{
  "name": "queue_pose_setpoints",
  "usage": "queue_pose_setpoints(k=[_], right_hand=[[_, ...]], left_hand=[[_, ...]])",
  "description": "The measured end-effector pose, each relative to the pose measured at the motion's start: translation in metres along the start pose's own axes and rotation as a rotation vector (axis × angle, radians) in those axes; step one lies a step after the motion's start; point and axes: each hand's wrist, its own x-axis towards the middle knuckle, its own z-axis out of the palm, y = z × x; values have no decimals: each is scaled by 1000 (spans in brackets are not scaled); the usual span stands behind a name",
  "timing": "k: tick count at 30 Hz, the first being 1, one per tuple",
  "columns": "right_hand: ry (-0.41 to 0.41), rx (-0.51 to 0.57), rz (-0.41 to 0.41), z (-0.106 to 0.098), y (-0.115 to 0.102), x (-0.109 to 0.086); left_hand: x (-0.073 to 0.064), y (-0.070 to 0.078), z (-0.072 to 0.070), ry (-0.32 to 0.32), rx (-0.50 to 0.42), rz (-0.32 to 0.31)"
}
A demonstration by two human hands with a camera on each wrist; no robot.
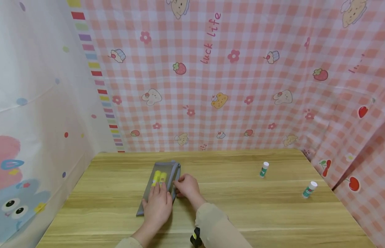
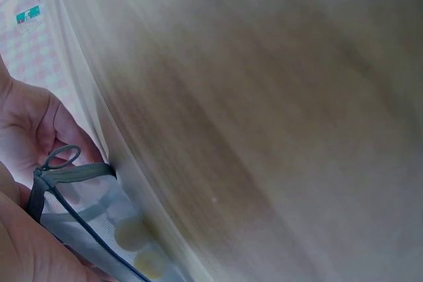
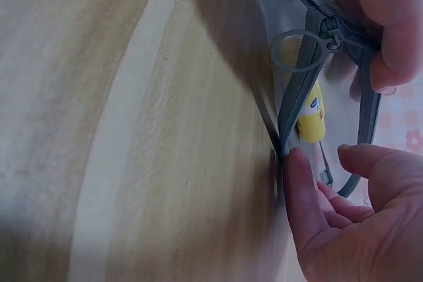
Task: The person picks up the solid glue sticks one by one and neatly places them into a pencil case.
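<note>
A grey mesh zip pouch (image 1: pixel 145 198) lies on the wooden table, with two yellow glue sticks (image 1: pixel 159 177) showing through its mesh. Fingers outstretched, my left hand (image 1: pixel 158 206) rests on the pouch over the lower part of the sticks. My right hand (image 1: pixel 188 187) holds the zipped side at its right. Close up in the right wrist view, the pouch mouth gapes, and the right hand's (image 3: pixel 370 222) index finger is at the zipper edge. A zipper pull with a ring (image 3: pixel 297 51) hangs at the near corner, close to the left thumb (image 3: pixel 393 64).
Two white-capped glue sticks with green labels stand on the right of the table (image 1: pixel 211 206), one farther back (image 1: pixel 264 169) and one nearer the right edge (image 1: pixel 309 189). A pink checked cloth (image 1: pixel 223 75) hangs behind. A black item (image 1: pixel 196 237) is by the right sleeve.
</note>
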Motion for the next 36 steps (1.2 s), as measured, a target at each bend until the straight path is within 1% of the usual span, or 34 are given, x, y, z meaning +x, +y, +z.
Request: queue_pose_setpoints(k=[9, 15, 23, 31, 36], right_hand=[[-42, 103, -14, -7, 6, -6], [-68, 136, -37, -12, 9, -10], [-69, 71, -91, -23, 11, -15], [-40, -29, -194, -39, 9, -23], [-26, -60, -233, -48, 10, -25]], left_hand=[[0, -1, 2, 5, 2, 3], [0, -1, 3, 6, 2, 1], [0, -1, 3, 7, 3, 0], [0, -1, 3, -7, 12, -9], [0, -1, 3, -5, 9, -6]])
